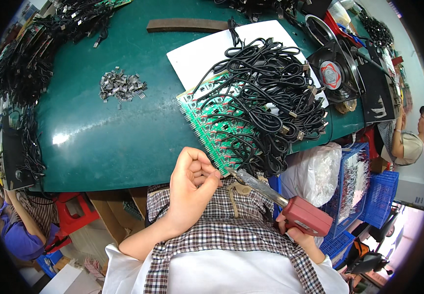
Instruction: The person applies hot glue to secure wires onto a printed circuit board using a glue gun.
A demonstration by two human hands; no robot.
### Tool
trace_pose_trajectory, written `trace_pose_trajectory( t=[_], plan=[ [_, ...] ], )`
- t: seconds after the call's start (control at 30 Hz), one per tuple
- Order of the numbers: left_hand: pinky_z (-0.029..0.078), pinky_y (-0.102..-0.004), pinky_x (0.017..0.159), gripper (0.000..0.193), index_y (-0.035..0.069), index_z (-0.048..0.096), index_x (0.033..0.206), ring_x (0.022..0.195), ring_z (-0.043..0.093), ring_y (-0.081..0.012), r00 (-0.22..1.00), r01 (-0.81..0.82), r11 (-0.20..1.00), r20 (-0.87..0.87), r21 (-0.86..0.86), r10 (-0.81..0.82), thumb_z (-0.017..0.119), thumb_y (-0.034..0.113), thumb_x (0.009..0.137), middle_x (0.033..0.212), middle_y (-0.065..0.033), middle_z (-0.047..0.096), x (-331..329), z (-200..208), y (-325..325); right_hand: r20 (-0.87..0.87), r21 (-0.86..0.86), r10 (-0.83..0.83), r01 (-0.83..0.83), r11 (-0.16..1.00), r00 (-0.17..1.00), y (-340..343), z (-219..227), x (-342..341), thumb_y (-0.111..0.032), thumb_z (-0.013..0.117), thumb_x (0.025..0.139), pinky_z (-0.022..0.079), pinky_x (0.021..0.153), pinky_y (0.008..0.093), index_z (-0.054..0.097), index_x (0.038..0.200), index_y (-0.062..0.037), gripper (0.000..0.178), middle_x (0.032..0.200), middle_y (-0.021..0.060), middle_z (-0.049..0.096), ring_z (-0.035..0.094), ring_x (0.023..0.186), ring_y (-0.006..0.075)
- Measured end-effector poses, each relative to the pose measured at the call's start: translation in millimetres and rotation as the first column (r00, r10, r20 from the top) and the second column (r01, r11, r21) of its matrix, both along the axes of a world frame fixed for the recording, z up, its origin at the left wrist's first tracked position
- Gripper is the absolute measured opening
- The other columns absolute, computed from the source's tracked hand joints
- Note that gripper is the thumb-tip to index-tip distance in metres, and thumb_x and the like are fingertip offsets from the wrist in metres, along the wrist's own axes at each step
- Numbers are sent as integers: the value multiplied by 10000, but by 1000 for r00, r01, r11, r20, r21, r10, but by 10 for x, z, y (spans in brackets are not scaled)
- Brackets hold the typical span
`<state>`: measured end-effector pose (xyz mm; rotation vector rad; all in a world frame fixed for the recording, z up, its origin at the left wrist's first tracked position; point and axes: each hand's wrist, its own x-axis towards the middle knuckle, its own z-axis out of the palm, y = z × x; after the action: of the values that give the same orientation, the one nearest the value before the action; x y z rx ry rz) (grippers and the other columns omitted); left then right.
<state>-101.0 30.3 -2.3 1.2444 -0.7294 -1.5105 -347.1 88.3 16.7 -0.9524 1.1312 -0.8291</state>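
Note:
In my right hand (pixel 301 238) is a red soldering gun (pixel 306 215), its handle wrapped by the fingers. Its long metal barrel slants up and left, and the tip is at the near corner of a green circuit board panel (pixel 203 128). My left hand (pixel 191 183) is closed beside that same corner, thumb and forefinger pinched together; whatever they hold is too small or hidden to make out. Rows of small parts and red wire ends cover the panel. Coiled black cables (pixel 270 105) with metal plugs run from it and heap up on its right.
A white sheet (pixel 185 55) lies under the cables on the green table (pixel 89 161). Small metal connectors (pixel 122 87) form a pile at left. A dark bar (pixel 187 25) lies at the back. A fan (pixel 333 73) stands at right, above blue crates (pixel 351 191). Other people sit at both sides.

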Motion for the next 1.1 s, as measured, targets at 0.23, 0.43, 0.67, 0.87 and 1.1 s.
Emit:
trace_pose_trajectory(
  t=[0.23,0.43,0.67,0.87,1.1],
  plan=[
    [486,-232,644,222,36,357,901,687,536,-106,1000,1,1000,-12,-14,-2,482,-101,779,773,-71,509,2,-25,-6,-122,-81,46,-56,995,992,31,-64,-56,-210,721,674,454,551,199,541,1006,90,482,777,71,618,589,622,105],
    [486,-234,642,223,36,356,901,691,537,-111,1000,-2,1000,-16,-18,2,482,-101,777,778,-76,509,-3,-24,1,-204,-93,52,-73,993,977,101,-142,-176,-217,738,629,489,640,246,503,1105,93,615,801,114,635,635,688,169],
    [486,-234,638,229,40,352,894,689,532,-108,1000,-6,1000,1,-21,6,476,-107,769,783,-77,506,-11,-23,-4,-471,-296,123,-287,911,874,167,-298,-334,-209,755,587,500,657,278,514,1087,92,631,837,135,646,647,705,226],
    [487,-233,632,230,41,348,892,695,529,-103,1000,-6,1000,10,-25,6,470,-108,767,781,-75,503,-19,-20,0,-384,-323,100,-235,917,918,100,-260,-278,-227,756,587,496,641,264,524,1075,86,625,837,126,648,645,713,200],
    [486,-228,631,231,41,346,892,686,531,-103,1000,-16,1000,26,-23,17,473,-105,767,773,-75,506,-25,-12,-8,-423,-336,90,-249,909,902,116,-263,-287,-209,764,579,487,607,246,530,1065,88,616,810,114,649,639,657,184]
  ],
)
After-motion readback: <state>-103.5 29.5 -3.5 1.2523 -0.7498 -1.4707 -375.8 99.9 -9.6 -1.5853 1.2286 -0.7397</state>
